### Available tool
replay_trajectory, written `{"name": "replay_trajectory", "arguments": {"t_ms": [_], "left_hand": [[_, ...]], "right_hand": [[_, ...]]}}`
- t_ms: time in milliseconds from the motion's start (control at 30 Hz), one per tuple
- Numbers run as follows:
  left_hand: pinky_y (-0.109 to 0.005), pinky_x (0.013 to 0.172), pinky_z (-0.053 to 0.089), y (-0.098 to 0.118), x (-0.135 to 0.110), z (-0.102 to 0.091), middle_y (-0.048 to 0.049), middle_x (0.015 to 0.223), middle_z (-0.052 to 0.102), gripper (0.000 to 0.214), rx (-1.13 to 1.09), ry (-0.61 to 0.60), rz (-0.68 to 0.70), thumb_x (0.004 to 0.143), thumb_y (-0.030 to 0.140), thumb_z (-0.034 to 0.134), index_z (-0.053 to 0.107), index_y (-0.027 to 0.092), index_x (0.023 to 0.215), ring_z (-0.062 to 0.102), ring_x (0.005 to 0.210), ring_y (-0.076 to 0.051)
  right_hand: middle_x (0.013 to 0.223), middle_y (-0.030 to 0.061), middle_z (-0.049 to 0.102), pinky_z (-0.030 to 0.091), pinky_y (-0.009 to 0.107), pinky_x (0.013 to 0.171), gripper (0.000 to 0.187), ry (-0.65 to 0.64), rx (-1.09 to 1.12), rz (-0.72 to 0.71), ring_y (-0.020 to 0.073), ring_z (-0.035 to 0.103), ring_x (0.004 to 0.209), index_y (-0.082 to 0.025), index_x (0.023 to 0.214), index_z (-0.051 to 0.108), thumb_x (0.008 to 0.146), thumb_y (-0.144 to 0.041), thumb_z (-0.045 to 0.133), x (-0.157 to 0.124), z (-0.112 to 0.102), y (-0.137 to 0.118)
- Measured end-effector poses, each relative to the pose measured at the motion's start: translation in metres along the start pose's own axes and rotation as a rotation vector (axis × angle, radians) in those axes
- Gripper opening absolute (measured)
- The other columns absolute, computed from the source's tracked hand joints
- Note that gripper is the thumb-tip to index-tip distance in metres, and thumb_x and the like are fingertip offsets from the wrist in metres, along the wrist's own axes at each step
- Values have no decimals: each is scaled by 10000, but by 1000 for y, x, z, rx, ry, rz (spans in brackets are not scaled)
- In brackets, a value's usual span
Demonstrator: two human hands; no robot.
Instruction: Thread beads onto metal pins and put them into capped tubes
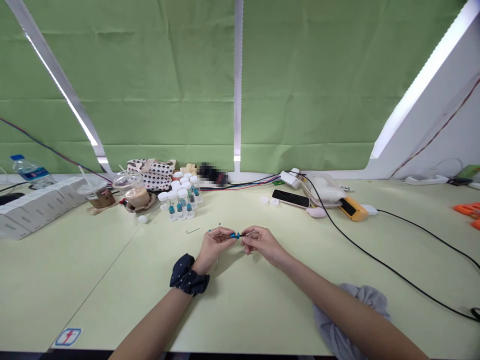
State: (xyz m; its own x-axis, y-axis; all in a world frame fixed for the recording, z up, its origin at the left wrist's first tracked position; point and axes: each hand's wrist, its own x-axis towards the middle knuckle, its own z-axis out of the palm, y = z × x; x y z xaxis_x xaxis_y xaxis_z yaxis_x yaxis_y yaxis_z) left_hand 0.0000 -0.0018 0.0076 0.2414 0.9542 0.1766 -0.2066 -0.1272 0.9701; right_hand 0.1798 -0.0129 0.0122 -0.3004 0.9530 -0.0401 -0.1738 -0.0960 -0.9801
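Note:
Above the middle of the table, my left hand [218, 241] pinches a small shiny blue part [234, 235]. My right hand [262, 242] comes in from the other side, its fingers closed on a thin dark piece [242, 236] that meets the blue part's end. What exactly the two pieces are is too small to tell. An L-shaped hex key [193, 230] lies on the table left of my left hand. A thin metal rod [217, 263] shows below that hand, partly hidden by it. A dark scrunchie [189, 275] is around my left wrist.
Several white-capped clear tubes [180, 202] with blue parts inside stand at the back left. Beyond them are drink cups [137, 195] and white boxes [41, 207]. A phone [291, 198], a yellow device [353, 209] and a black cable [360, 247] lie to the right.

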Motion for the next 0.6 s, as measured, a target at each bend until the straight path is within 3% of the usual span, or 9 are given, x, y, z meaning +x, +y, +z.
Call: {"name": "replay_trajectory", "arguments": {"t_ms": [167,367,500,600], "left_hand": [[-304,759,478,1,0,1,-57,815,655,199,-7,-65,18,600,183,751,664,141,774,618,786,-173],[-293,727,482,-1,-1,4,-53,799,655,201,10,-56,18,591,194,757,665,142,761,618,764,-171],[-292,739,483,0,-1,3,-60,824,654,196,26,18,39,619,202,740,659,137,786,619,783,-174],[-287,742,483,1,0,1,-59,838,655,186,21,42,30,636,205,728,648,136,790,623,794,-170]], "right_hand": [[506,-8,548,318,195,368,457,13,-77,93,55,436,350,-121,660,584,720,-573,554,0,1,0],[466,-29,525,294,198,365,443,78,21,103,52,377,326,-150,676,550,705,-593,559,3,4,4],[459,-15,531,257,193,368,454,-33,-36,143,41,350,323,-133,672,569,734,-582,535,-1,4,-1],[485,-17,533,241,193,379,409,-90,-81,80,38,354,349,-122,729,612,740,-527,563,-5,4,-6]]}}
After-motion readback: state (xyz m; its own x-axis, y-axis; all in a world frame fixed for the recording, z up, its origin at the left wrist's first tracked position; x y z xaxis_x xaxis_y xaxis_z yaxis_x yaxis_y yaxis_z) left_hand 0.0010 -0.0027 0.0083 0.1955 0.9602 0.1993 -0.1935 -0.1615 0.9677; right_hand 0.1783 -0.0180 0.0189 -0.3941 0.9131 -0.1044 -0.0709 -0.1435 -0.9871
